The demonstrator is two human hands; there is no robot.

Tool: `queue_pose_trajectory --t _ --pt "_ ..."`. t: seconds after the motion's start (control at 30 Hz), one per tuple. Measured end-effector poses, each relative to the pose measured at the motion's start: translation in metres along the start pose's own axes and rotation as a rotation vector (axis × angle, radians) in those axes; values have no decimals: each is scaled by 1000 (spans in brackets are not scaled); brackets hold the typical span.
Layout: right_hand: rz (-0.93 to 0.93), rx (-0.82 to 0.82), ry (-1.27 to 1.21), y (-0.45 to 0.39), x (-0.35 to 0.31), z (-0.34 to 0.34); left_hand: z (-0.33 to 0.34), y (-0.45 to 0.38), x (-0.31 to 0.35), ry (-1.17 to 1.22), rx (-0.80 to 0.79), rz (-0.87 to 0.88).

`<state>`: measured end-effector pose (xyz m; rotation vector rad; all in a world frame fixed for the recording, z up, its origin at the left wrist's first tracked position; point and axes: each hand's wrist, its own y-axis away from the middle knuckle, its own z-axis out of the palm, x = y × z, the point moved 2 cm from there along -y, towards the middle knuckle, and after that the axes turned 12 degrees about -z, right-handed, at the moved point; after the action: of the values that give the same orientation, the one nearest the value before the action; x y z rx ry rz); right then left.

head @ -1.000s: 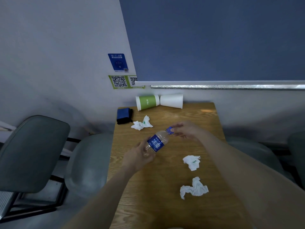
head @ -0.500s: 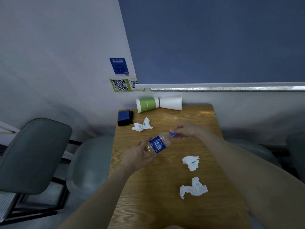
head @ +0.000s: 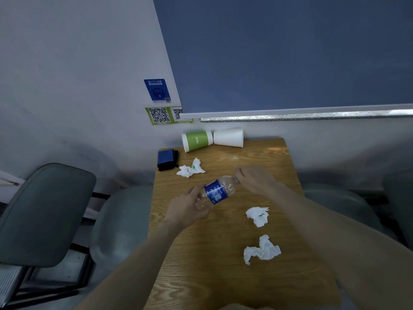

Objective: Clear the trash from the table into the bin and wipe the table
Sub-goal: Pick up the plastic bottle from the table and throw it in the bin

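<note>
A clear plastic bottle (head: 218, 191) with a blue label lies tilted above the wooden table (head: 223, 276). My left hand (head: 186, 209) grips its base. My right hand (head: 254, 179) is closed over its cap end, hiding the cap. Three crumpled white tissues lie on the table: one at the back left (head: 190, 170), one right of centre (head: 258, 215), one nearer me (head: 261, 250). A green paper cup (head: 196, 140) and a white paper cup (head: 229, 137) lie on their sides at the far edge. A blue cloth (head: 166, 158) sits at the far left corner. No bin is in view.
The table stands against a white wall with QR stickers (head: 159, 115) and a blue board (head: 290, 52) above. A grey chair (head: 42, 211) stands to the left, a grey seat (head: 120, 222) beside the table's left edge, another grey seat (head: 342, 206) to the right.
Both hands stay on the bottle. My right hand has closed further over the cap, which showed blue before and is now covered. The bottle's place has barely changed.
</note>
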<state>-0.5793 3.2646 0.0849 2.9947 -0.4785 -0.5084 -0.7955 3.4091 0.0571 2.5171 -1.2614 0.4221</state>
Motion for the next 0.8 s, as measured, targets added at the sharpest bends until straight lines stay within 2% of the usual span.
queue_pose_trajectory --t 0.1,0.17,0.3,0.5,0.63,0.73,0.8 --pt "118 -32 -155 -2 2 5 -1 0 1 -80 72 42" --pt "192 -137 -301 -2 1 10 -2 0 1 -162 115 72" --pt "282 -190 -379 -2 -2 16 -3 0 2 -219 147 77" --pt "206 -75 -253 4 0 23 -2 1 -1 -44 -48 23" --pt "112 -25 -264 11 -4 24 0 5 -5 120 -163 17" --pt "199 27 -327 10 -4 18 0 6 -5 99 -158 24" --pt "279 -62 -338 8 -6 16 -1 5 -5 -12 -103 29"
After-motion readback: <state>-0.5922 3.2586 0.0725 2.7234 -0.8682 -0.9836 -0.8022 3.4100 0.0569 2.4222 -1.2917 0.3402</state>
